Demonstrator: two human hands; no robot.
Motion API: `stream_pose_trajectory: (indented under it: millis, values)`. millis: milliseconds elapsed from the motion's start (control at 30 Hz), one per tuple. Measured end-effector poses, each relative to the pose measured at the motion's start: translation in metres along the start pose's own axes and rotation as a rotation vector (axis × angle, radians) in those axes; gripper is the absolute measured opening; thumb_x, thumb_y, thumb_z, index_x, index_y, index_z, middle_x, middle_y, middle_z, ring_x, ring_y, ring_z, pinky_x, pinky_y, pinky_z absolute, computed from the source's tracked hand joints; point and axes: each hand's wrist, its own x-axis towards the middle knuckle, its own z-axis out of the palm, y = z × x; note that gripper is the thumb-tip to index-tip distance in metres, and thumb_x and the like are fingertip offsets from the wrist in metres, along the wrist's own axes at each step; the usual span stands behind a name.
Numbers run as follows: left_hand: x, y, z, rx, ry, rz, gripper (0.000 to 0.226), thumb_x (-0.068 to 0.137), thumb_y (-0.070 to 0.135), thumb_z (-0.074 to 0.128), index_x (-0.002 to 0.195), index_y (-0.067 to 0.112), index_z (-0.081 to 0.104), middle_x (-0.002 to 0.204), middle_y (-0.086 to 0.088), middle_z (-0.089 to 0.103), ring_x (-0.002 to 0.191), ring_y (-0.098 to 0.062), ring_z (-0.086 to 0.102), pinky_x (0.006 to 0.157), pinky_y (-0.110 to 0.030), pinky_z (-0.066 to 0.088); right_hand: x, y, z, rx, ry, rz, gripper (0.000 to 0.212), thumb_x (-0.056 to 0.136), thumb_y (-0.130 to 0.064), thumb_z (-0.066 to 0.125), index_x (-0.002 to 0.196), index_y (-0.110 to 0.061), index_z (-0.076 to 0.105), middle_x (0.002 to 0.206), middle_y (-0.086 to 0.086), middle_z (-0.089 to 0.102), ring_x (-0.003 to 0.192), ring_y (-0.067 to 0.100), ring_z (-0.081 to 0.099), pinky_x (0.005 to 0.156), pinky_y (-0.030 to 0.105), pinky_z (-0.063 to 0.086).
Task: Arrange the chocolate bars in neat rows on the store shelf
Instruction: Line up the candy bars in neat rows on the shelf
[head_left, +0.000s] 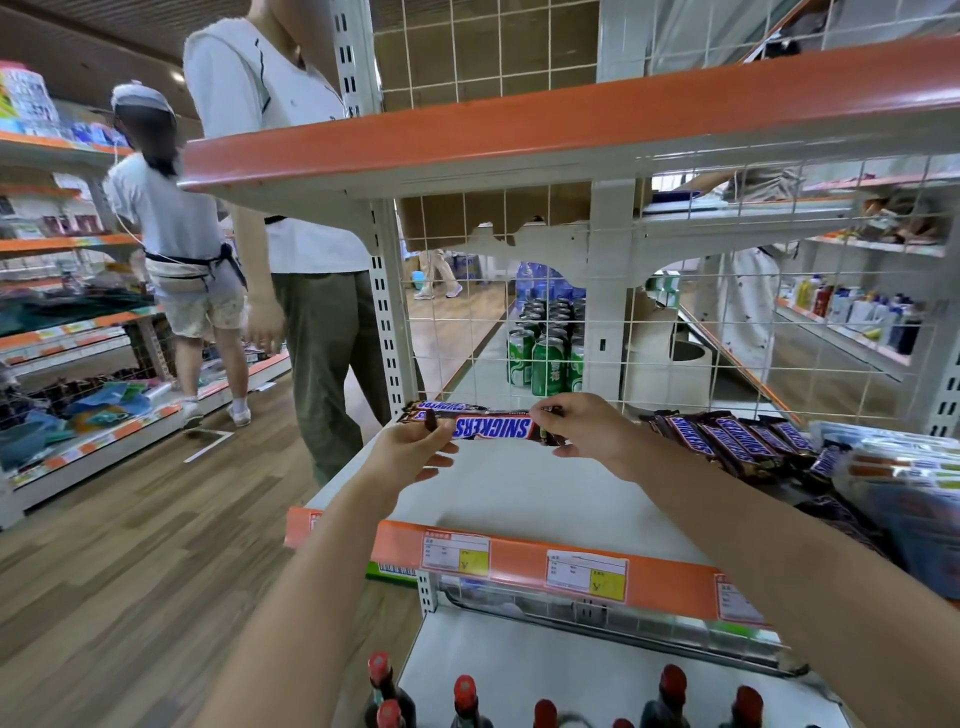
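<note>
Held chocolate bar (492, 428): brown wrapper, white panel with blue lettering edged in red, logo reading upside down from the wearer's side. It lay level and crosswise above the back of the white shelf (540, 499), one end in each hand.

Left hand (415, 451): fingers and thumb pinched the bar's left end, the crimped wrapper tab standing up between them.

Right hand (582, 423): fingers curled over the right end, thumb underneath, gripping it closely.

Second bar (448, 406): same wrapper, directly behind the grip, against the wire mesh backing (467, 338); whether it lay flat or leaned on the mesh could not be told.

Loose pile of bars (737, 439): right of the right hand, same brown-and-blue wrappers, angled and overlapping, not in rows.

Blurred packets (904, 467): beyond that pile, at the shelf's right end.

Orange price rail (524, 558): below the grip, at the shelf front, carrying white-and-yellow labels.

Red-capped bottles (465, 693): on the tier beneath.

Green cans (545, 364): behind the mesh, past the grip.

Two people (291, 208): left of the grip, standing in the aisle.
</note>
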Motion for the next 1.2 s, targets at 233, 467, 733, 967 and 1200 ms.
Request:
stream_pose_trajectory:
  millis: [233, 467, 733, 967, 1200]
  values:
    - [-0.001, -0.004, -0.006, -0.148, -0.059, 0.01, 0.02, 0.087, 0.025, 0.062, 0.08, 0.008, 0.067, 0.07, 0.0, 0.068, 0.071, -0.013, 0.063, 0.08, -0.026, 0.052, 0.005, 0.003, 0.004, 0.039, -0.004, 0.018, 0.015, 0.095, -0.025, 0.053, 0.102, -0.013, 0.059, 0.101, 0.009, 0.06, 0.092, 0.017, 0.053, 0.075, 0.025, 0.052]
    - [0.002, -0.013, -0.014, -0.109, -0.041, -0.023, 0.022, 0.087, 0.025, 0.061, 0.077, 0.006, 0.066, 0.072, -0.004, 0.064, 0.07, -0.016, 0.06, 0.086, -0.03, 0.052, 0.009, 0.005, 0.012, -0.011, -0.046, 0.043, 0.013, 0.096, -0.026, 0.051, 0.096, -0.015, 0.058, 0.098, 0.007, 0.062, 0.092, 0.016, 0.055, 0.076, 0.024, 0.052]
    - [0.025, -0.016, -0.022, -0.106, 0.183, -0.1, 0.024, 0.078, 0.027, 0.072, 0.072, 0.005, 0.067, 0.067, -0.006, 0.064, 0.059, -0.012, 0.055, 0.072, -0.026, 0.054, 0.028, 0.014, 0.034, 0.1, 0.068, 0.092, 0.024, 0.087, -0.027, 0.065, 0.1, -0.007, 0.063, 0.094, 0.006, 0.064, 0.08, 0.011, 0.056, 0.06, 0.019, 0.047]
    - [0.052, -0.015, -0.037, -0.032, 0.189, -0.179, 0.019, 0.09, 0.023, 0.062, 0.085, 0.004, 0.065, 0.073, -0.005, 0.063, 0.062, -0.013, 0.053, 0.059, -0.022, 0.044, 0.066, 0.019, 0.063, 0.322, 0.069, 0.267, 0.023, 0.093, -0.007, 0.056, 0.073, -0.019, 0.053, 0.079, 0.005, 0.059, 0.066, 0.013, 0.056, 0.057, 0.022, 0.045]
    - [0.095, -0.036, -0.059, 0.243, 0.206, -0.219, 0.019, 0.087, 0.02, 0.065, 0.081, 0.003, 0.07, 0.065, -0.002, 0.064, 0.049, -0.012, 0.037, 0.038, -0.018, 0.027, 0.112, 0.034, 0.091, 0.03, 0.12, 0.269, 0.006, 0.086, -0.009, 0.065, 0.082, -0.011, 0.06, 0.085, 0.008, 0.057, 0.067, 0.019, 0.055, 0.048, 0.026, 0.046]
